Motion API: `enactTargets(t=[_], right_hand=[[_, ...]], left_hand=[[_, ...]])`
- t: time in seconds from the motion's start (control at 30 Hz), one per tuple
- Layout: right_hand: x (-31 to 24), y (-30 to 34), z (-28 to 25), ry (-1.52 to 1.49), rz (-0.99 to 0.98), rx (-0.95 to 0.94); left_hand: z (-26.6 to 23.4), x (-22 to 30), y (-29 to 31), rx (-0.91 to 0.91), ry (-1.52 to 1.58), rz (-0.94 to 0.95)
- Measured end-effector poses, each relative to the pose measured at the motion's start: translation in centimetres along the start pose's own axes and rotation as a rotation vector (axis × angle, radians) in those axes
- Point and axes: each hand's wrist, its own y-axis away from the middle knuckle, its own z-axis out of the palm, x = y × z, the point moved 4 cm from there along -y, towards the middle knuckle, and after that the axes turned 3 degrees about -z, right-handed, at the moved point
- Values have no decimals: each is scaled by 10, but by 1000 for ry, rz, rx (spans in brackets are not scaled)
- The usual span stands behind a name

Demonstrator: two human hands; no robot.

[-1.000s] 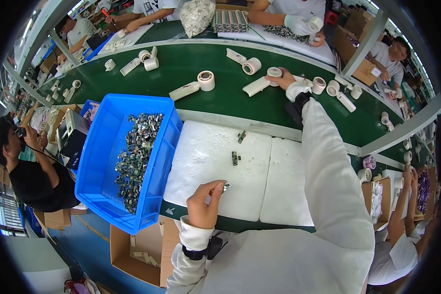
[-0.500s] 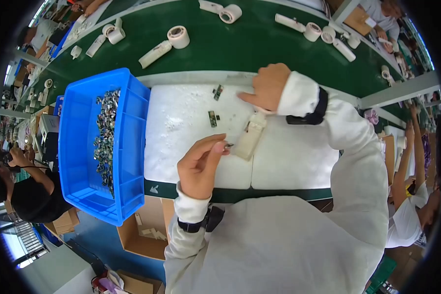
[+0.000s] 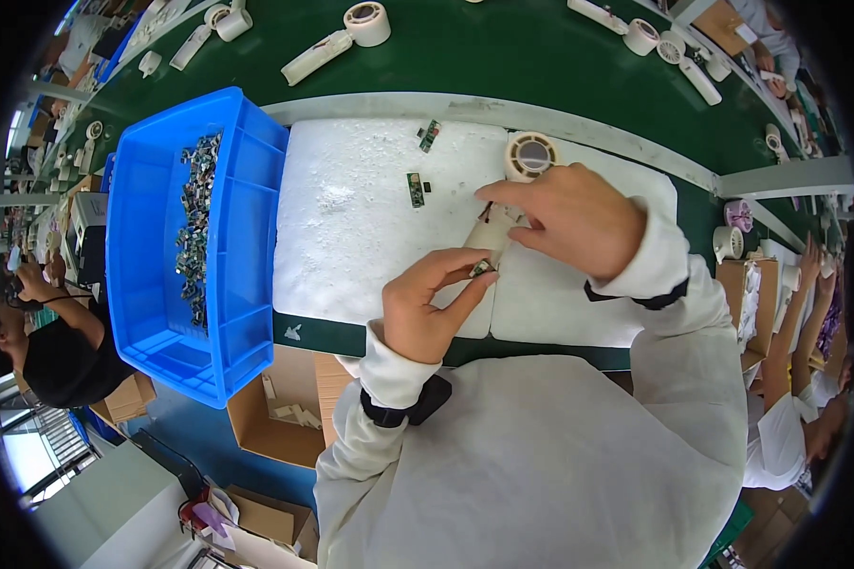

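My left hand (image 3: 432,303) pinches a small circuit board (image 3: 482,268) between thumb and fingertips, just over the lower end of a cream handheld fan handle (image 3: 489,233). The handle lies on a white foam mat (image 3: 351,256), with dark and reddish wires at its upper part. Its round fan head (image 3: 531,156) rests at the mat's far side. Across the neck reaches my right hand (image 3: 584,223), index finger stretched out to the left and thumb apart, by the handle's right edge; its other fingers are partly hidden. Two more circuit boards (image 3: 416,190) (image 3: 430,136) lie on the mat.
A blue bin (image 3: 247,247) holding many small circuit boards stands left of the mat. Beyond it runs a green belt (image 3: 465,57) with several handheld fans (image 3: 367,25). A cardboard box (image 3: 275,417) sits below. Co-workers are at both sides.
My right hand has come nearer and down from the fan head to the neck, uncovering the head. My left hand, still pinching the board, has moved right, closer to the handle. The view has shifted.
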Motion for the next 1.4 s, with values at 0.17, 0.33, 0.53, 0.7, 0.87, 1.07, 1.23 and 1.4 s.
enactTargets(t=[0.17,0.33,0.53,0.7,0.87,1.07,1.23,1.4], right_hand=[[9,-4,33,-137,64,-87],[18,0,38,39,-133,10],[17,6,24,176,-318,233],[19,-7,30,-16,-157,351],[16,-14,33,-45,-74,262],[16,-13,38,-147,-81,202],[7,-8,37,-296,-196,150],[9,-8,32,-356,-261,183]], left_hand=[[3,-2,-9,-36,-181,58],[4,-8,-11,24,-100,81],[6,-11,-11,11,-6,-34],[13,-2,-11,-117,-61,-72],[11,-8,-12,-92,53,-86],[-15,-16,-22,91,212,-122],[-21,-15,-27,126,233,-121],[-14,-2,-26,122,168,16]])
